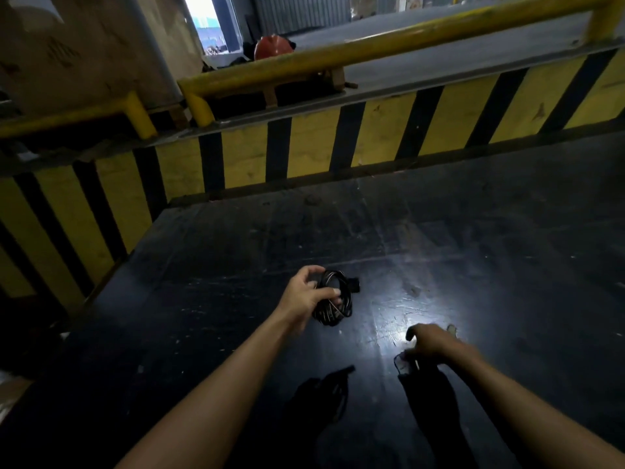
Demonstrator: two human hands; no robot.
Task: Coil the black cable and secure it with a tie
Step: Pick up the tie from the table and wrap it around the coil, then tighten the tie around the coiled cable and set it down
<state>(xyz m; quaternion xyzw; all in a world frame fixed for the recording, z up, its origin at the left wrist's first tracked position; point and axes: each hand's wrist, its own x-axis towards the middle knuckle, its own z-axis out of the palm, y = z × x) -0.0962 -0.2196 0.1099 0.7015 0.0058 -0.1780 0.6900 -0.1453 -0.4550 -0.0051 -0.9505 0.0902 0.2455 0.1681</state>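
Observation:
The black cable (334, 299) is wound into a small coil, and my left hand (306, 294) grips its left side, thumb across the loops, just above the dark table (473, 252). A black plug (354, 285) sticks out of the coil to the right. My right hand (431, 343) hovers low over the table to the right and nearer to me, fingers curled down. A small dark piece with a pale end (402, 362) lies under its fingertips; whether it is the tie and whether the fingers pinch it is unclear.
A yellow-and-black striped board (304, 154) walls the table's far and left sides. Behind it run yellow pipe rails (372, 45), with a red helmet (272, 45) beyond. A small pale scrap (451, 329) lies beside my right hand. Glare lights the table near it.

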